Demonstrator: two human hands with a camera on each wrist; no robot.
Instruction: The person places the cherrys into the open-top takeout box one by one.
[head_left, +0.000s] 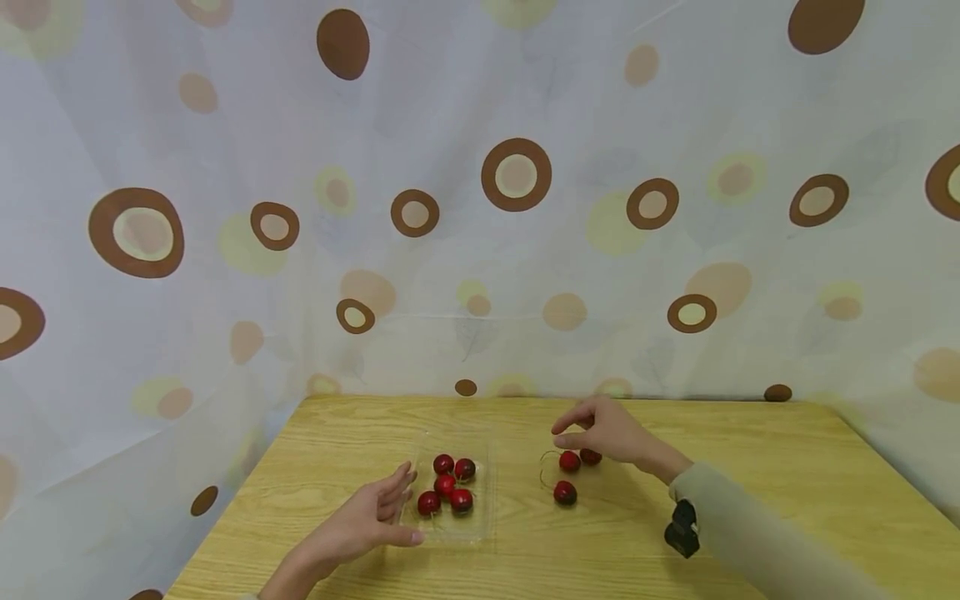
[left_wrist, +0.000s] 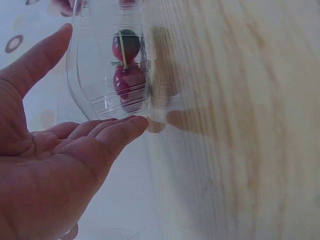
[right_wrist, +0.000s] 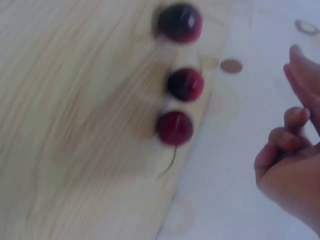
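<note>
A clear plastic box (head_left: 489, 504) stands on the table with several dark red cherries (head_left: 445, 485) inside. At its left side is my left hand (head_left: 363, 521), thumb spread from the fingers. In the left wrist view the straight fingertips (left_wrist: 132, 125) lie by the box's near edge; whether they touch it I cannot tell. To the right of the box lie three loose cherries (head_left: 565, 492), thin stems showing on some. Over the farther two hovers my right hand (head_left: 603, 429), fingers loosely bent; in the right wrist view it holds nothing and is apart from the cherries (right_wrist: 175, 128).
The wood-grain table (head_left: 712, 517) reaches back to a pale curtain (head_left: 450, 100) with brown and beige round spots, which also hangs along the left side. A black device (head_left: 682, 529) is strapped at my right wrist over the light sleeve (head_left: 757, 533).
</note>
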